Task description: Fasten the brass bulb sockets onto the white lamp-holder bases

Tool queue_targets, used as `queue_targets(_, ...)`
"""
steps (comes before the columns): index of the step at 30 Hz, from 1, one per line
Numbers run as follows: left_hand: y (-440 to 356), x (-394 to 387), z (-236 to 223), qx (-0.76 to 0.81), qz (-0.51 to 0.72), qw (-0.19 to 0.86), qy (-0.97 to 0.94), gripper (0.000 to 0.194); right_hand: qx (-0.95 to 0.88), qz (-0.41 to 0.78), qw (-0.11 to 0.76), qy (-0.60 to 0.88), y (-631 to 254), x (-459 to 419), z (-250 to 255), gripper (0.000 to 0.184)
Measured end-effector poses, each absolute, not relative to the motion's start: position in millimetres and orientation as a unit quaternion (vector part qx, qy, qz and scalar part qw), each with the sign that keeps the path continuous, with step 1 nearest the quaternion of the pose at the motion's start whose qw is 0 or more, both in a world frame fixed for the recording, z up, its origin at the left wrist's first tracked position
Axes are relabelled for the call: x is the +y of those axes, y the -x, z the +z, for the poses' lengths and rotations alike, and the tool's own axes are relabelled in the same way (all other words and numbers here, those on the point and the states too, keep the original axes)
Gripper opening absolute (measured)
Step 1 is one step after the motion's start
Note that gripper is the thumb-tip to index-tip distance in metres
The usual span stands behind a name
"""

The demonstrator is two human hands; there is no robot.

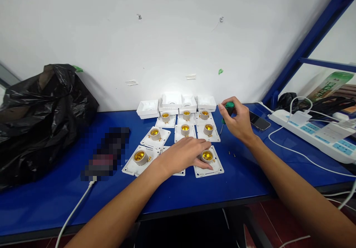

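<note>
Near the middle of the blue worktop point(41, 203): a white square lamp holder point(208, 161) with a grey collar and a shiny brass socket facing up, lying flat at the near right corner of a cluster of like pieces. Left hand point(183, 153) laid palm down across the near row, fingertips resting on this holder's plate and touching the side of its socket; grip loose and flat, closed on nothing. Right hand point(237, 121) raised just to the right of the cluster, grip closed on a screwdriver point(226, 115) with a green handle, its thin shaft pointing down at the worktop beside the holders. Two small screws point(231, 153) loose on the blue surface just right of the holder.

More lamp holders point(185, 130) in rows beyond, each the same white plate with brass socket. Farther back, against the wall, a row of empty white back boxes point(172, 101). At far left a bulging black rubbish bag point(39, 110); near it a blurred dark object with a white cable point(75, 211) running off the near edge. To the right a dark phone point(258, 121) lying flat, then a long white power strip point(314, 136) with its cords.
</note>
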State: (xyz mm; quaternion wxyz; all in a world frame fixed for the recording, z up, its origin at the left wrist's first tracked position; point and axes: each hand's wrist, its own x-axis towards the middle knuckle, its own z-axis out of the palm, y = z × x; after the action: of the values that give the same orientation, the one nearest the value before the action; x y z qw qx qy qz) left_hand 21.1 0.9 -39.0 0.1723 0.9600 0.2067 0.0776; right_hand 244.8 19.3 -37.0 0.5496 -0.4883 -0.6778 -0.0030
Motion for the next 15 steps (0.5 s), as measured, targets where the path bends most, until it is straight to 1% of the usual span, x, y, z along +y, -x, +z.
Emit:
queue_targets(3,-20,4,-39,0.205,0.075,0.174,-0.96,0.046,-0.676,0.002,0.551,0.49,-244,19,-37,0.018)
queue_targets(8,-20,8,-39,0.198,0.068,0.163,-0.964,0.045,-0.672,0.01,0.555,0.49,-244,20,-37,0.019)
queue_targets(11,-21,6,-34,0.197,0.087,0.148,-0.965,0.045,-0.672,0.009,0.555,0.49,-245,20,-37,0.019)
queue_targets(15,-6,4,-16,0.259,0.128,0.123,-0.95,0.039,-0.668,0.014,0.557,0.493,-245,20,-37,0.019)
